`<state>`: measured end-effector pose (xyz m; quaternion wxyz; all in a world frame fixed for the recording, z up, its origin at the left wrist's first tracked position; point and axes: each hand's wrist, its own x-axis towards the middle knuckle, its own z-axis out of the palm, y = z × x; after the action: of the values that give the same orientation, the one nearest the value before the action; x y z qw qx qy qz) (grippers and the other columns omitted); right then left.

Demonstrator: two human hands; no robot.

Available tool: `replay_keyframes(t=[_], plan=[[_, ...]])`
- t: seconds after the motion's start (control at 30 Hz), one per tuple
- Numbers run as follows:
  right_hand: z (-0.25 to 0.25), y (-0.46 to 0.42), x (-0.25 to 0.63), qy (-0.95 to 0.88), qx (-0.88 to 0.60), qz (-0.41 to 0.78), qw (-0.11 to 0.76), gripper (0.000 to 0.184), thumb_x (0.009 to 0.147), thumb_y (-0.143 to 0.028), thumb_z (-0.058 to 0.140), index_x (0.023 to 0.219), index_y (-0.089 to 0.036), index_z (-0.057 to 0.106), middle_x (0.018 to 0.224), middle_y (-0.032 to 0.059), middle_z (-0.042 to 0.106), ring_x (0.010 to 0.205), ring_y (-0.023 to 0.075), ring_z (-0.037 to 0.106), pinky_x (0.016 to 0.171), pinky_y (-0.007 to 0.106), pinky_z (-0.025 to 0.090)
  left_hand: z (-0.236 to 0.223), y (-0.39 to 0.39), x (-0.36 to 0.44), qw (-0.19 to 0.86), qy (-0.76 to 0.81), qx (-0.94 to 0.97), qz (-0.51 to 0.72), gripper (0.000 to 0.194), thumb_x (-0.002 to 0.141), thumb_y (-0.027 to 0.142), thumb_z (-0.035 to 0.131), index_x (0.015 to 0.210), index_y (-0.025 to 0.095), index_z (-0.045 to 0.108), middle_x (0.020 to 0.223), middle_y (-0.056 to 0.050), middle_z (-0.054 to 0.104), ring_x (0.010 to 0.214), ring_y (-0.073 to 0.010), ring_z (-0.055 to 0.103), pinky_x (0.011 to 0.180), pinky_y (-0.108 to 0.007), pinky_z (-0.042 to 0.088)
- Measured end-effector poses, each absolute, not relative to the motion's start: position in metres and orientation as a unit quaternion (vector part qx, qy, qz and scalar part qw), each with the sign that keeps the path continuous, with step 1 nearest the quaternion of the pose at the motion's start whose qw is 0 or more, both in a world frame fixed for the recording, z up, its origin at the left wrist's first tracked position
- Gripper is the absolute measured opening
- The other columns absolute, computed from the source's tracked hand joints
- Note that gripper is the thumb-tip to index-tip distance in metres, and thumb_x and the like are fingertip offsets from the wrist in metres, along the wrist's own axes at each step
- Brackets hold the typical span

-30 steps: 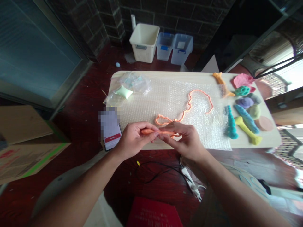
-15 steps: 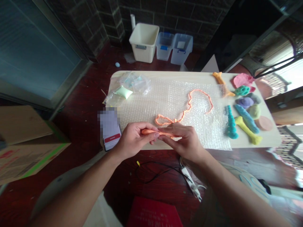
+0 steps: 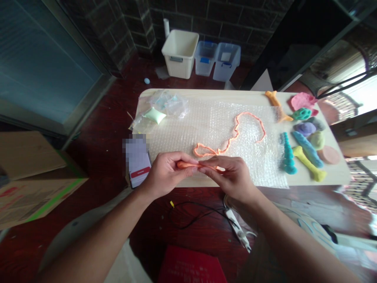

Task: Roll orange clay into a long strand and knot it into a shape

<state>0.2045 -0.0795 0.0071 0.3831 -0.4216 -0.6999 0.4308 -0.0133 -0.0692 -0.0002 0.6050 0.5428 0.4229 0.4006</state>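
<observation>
My left hand (image 3: 166, 175) is closed around the thick end of a strip of orange modelling clay (image 3: 184, 165), thumb on the near side. My right hand (image 3: 234, 177) pinches the thinner part of the same strip, its fingertips close to the left ones. Both hands are at the near edge of the table. Just beyond them a long, thin, wavy orange clay strand (image 3: 236, 131) lies looped on a sheet of bubble wrap (image 3: 188, 129). Whether the strand joins the held clay is hidden behind my fingers.
On the table's right are several clay shapes, including a yellow bone-like piece (image 3: 309, 163) and a teal ridged piece (image 3: 288, 155). At left are a pale green packet (image 3: 155, 115), clear plastic bags (image 3: 173, 104) and a phone (image 3: 140, 169). A power strip (image 3: 238, 230) lies below.
My right fingers have shifted slightly on the orange clay, and a bit of it now shows between thumb and fingers. The strand on the bubble wrap stays in place.
</observation>
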Motion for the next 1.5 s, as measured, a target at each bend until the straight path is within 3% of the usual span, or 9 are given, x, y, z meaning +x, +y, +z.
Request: replay_keyframes(t=[0.13,0.27,0.43,0.67,0.8,0.93,1.13,1.37,1.5], plan=[[0.0042,-0.0793,0.204,-0.668,-0.431,0.455,0.401,0.011,0.093,-0.026,0.076,0.102,-0.023,0.083,0.098,0.0059,0.083,0.086,0.0199,0.078,0.074,0.03,0.062,-0.0002,-0.0672,-0.0128,0.637,0.414,0.521,0.39,0.032,0.08,0.03,0.087,0.106,0.014,0.077,0.099,-0.009,0.08,0.084,-0.0184,0.076,0.076,-0.027,0.062],[0.0045,-0.0782,0.2053,-0.69,-0.434,0.419,0.399,0.018,0.091,-0.027,0.078,0.109,-0.022,0.082,0.104,0.0072,0.083,0.091,0.0213,0.078,0.077,0.032,0.062,-0.0022,-0.0674,-0.0142,0.629,0.42,0.536,0.374,0.024,0.087,0.032,0.081,0.101,0.013,0.078,0.08,-0.006,0.077,0.071,-0.0149,0.071,0.068,-0.025,0.059],[0.0065,-0.0768,0.2059,-0.724,-0.399,0.413,0.382,0.02,0.096,-0.022,0.073,0.113,-0.024,0.082,0.105,0.0064,0.083,0.093,0.0208,0.078,0.082,0.034,0.061,0.0,-0.0698,-0.0146,0.604,0.439,0.55,0.375,0.019,0.087,0.03,0.081,0.095,0.013,0.078,0.076,-0.004,0.074,0.068,-0.0135,0.068,0.064,-0.022,0.055],[0.0054,-0.0773,0.2052,-0.706,-0.415,0.414,0.398,0.016,0.095,-0.024,0.073,0.108,-0.025,0.083,0.101,0.0059,0.083,0.091,0.0208,0.078,0.08,0.033,0.061,0.0004,-0.0685,-0.0127,0.655,0.398,0.523,0.373,0.025,0.085,0.03,0.082,0.103,0.015,0.074,0.087,-0.005,0.078,0.079,-0.0154,0.073,0.073,-0.024,0.058],[0.0051,-0.0776,0.2058,-0.694,-0.429,0.428,0.389,0.02,0.091,-0.027,0.078,0.111,-0.024,0.082,0.107,0.0077,0.082,0.094,0.0224,0.078,0.081,0.034,0.061,-0.0015,-0.0696,-0.0146,0.628,0.411,0.547,0.371,0.02,0.088,0.03,0.08,0.1,0.015,0.077,0.084,-0.006,0.078,0.076,-0.0154,0.073,0.072,-0.024,0.058],[0.007,-0.0778,0.205,-0.683,-0.423,0.459,0.379,0.015,0.094,-0.027,0.075,0.105,-0.023,0.083,0.1,0.0067,0.083,0.087,0.0208,0.078,0.077,0.032,0.061,-0.0003,-0.0705,-0.0149,0.601,0.429,0.557,0.38,0.016,0.087,0.029,0.081,0.095,0.015,0.078,0.078,-0.005,0.078,0.072,-0.0159,0.073,0.069,-0.024,0.058],[0.0057,-0.0783,0.2047,-0.666,-0.421,0.466,0.404,0.014,0.093,-0.027,0.076,0.105,-0.024,0.083,0.1,0.0066,0.083,0.088,0.0209,0.078,0.079,0.032,0.061,0.0009,-0.0687,-0.0129,0.636,0.405,0.53,0.388,0.027,0.084,0.031,0.083,0.105,0.015,0.074,0.085,-0.005,0.079,0.076,-0.0167,0.075,0.072,-0.026,0.061],[0.0045,-0.077,0.2073,-0.69,-0.417,0.44,0.396,0.019,0.089,-0.029,0.081,0.108,-0.027,0.084,0.1,0.0068,0.084,0.091,0.0243,0.077,0.085,0.04,0.06,0.0026,-0.0717,-0.0158,0.577,0.443,0.562,0.395,0.017,0.084,0.029,0.083,0.09,0.014,0.078,0.078,-0.006,0.079,0.068,-0.0151,0.072,0.064,-0.024,0.059],[0.0044,-0.0775,0.2056,-0.697,-0.415,0.439,0.388,0.016,0.093,-0.028,0.077,0.106,-0.028,0.084,0.093,0.0051,0.084,0.082,0.0218,0.075,0.086,0.041,0.06,0.0021,-0.0726,-0.0155,0.57,0.444,0.568,0.393,0.016,0.084,0.028,0.082,0.091,0.014,0.078,0.081,-0.006,0.079,0.072,-0.016,0.073,0.067,-0.024,0.059]])
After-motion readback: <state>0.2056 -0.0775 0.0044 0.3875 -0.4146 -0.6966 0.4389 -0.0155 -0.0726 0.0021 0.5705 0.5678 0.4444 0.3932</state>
